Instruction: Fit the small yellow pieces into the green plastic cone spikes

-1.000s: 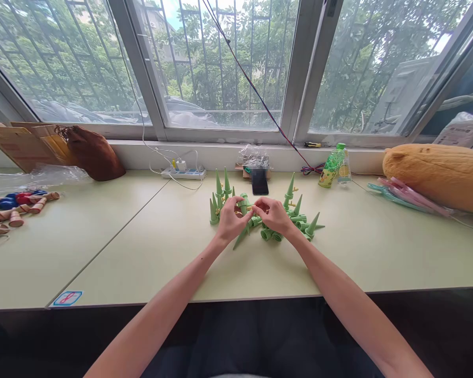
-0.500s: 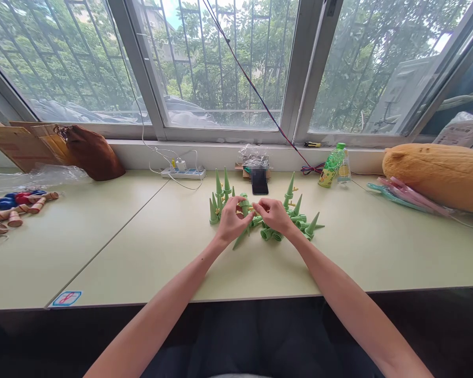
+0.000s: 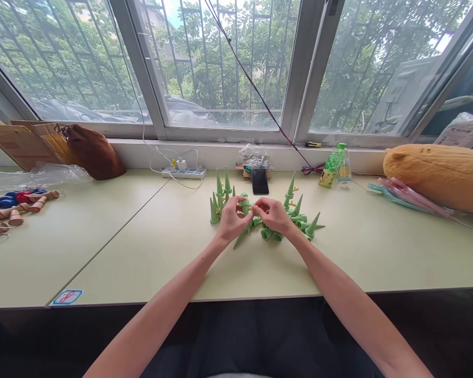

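Note:
My left hand [image 3: 232, 219] is closed around a green plastic watering spike [image 3: 245, 203], held just above the table. Close beside it, my right hand [image 3: 274, 214] pinches at the small yellow valve [image 3: 251, 208] on the spike's side; the fingers partly cover it. Left of the hands, several green spikes stand point up [image 3: 219, 185]. To the right are more upright spikes [image 3: 290, 189], some with yellow valves. Loose green pieces [image 3: 267, 233] lie under and beside my right hand, partly hidden by it.
Behind the hands lies a black phone [image 3: 260, 181]. A power strip [image 3: 184, 173] with white cables sits back left, a green bottle [image 3: 332, 165] back right. Wooden toys [image 3: 16, 218] lie far left; a tan plush cushion [image 3: 437, 176] is far right. The table's front edge [image 3: 236, 300] runs below my forearms.
My right fingertips have shifted slightly at the yellow valve and press closer to the left fingers. The left hand keeps its hold on the spike.

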A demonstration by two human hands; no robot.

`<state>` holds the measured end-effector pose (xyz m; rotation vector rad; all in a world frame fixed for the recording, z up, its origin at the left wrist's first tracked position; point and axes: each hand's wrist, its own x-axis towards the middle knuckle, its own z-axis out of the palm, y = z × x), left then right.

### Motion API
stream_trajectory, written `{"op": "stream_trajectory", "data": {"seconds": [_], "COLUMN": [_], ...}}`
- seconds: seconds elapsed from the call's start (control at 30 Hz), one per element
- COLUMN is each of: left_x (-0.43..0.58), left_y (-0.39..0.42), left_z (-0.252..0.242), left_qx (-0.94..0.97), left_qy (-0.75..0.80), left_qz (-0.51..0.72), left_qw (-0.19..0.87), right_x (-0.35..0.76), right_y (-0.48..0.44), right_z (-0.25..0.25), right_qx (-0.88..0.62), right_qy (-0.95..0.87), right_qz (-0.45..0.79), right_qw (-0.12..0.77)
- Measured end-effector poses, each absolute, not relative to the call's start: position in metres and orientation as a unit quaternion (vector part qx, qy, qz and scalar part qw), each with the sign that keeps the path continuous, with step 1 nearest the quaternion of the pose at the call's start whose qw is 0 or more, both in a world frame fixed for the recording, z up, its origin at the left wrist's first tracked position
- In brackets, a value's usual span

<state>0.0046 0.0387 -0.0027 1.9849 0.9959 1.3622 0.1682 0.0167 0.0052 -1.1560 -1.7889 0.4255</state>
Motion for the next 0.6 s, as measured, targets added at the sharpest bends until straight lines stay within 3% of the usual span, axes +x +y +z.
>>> {"op": "stream_trajectory", "data": {"seconds": [0.6], "left_x": [0.0042], "left_y": [0.0375], "left_z": [-0.0022], "left_qx": [0.744], "left_qy": [0.367], "left_qz": [0.493], "left_qw": [0.261], "right_x": [0.1685], "right_y": [0.0210], "right_z": [0.0020], "right_qx": [-0.500], "right_qy": [-0.725], "right_qz": [0.152], "right_qw": [0.448]}}
